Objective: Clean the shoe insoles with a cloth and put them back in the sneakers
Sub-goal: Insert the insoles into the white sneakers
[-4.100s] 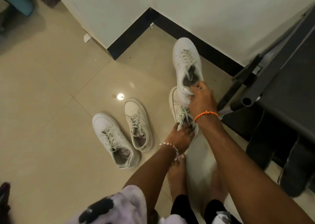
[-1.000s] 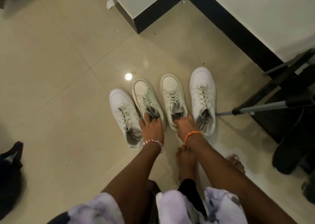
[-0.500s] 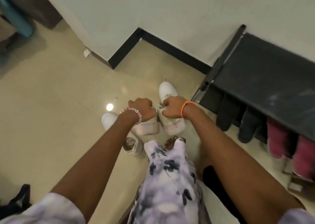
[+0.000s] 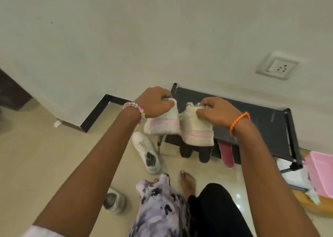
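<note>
Left hand: I see my left hand point(image 4: 155, 99) clenched round the heel of the left-held sneaker point(image 4: 163, 123), fingers curled over the collar, bead bracelet on the wrist.
Right hand: my right hand point(image 4: 216, 113) grasps the heel of the right-held sneaker point(image 4: 197, 130), thumb and fingers pinching its collar, orange cord at the wrist.
Held pair: both are lifted off the floor, heels toward me, pink-striped soles showing, side by side and touching, at 12 o'clock from my feet.
Rack: the dark shoe rack point(image 4: 252, 119) sits behind them at 1 o'clock against the wall; the held pair hangs at its near left edge.
Floor sneakers: one white sneaker point(image 4: 146, 152) lies at 11 o'clock of my feet, opening up; another sneaker point(image 4: 115, 200) sits at 9 o'clock, partly behind my left arm.
Insoles: I cannot tell whether they are inside.
</note>
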